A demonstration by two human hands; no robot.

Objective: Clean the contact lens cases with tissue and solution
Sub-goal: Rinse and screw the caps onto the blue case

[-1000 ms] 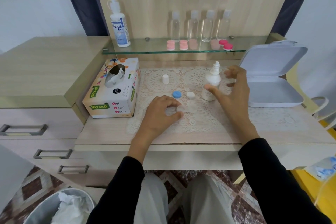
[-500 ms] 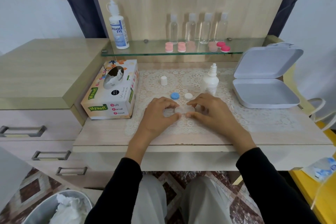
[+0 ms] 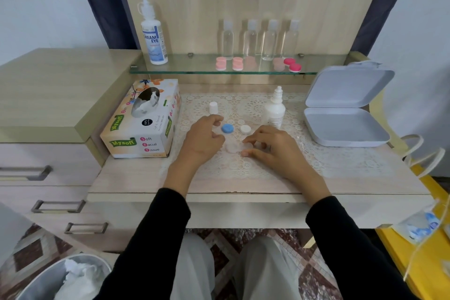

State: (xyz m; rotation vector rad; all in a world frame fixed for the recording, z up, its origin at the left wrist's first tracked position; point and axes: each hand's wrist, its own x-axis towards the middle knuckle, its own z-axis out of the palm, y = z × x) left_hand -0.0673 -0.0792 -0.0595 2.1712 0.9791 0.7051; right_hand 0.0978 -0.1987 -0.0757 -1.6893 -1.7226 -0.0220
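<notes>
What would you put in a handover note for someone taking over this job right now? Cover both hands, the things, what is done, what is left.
Left hand: loosely curled beside the blue cap, holding nothing.
Right hand: pinches the clear case on the lace mat.
White cap lies behind the case; small bottle stands uncapped; tissue box at left.
Done: case opened, bottle opened.
To do: wipe with tissue, recap. Solution in case: cannot tell.
</notes>
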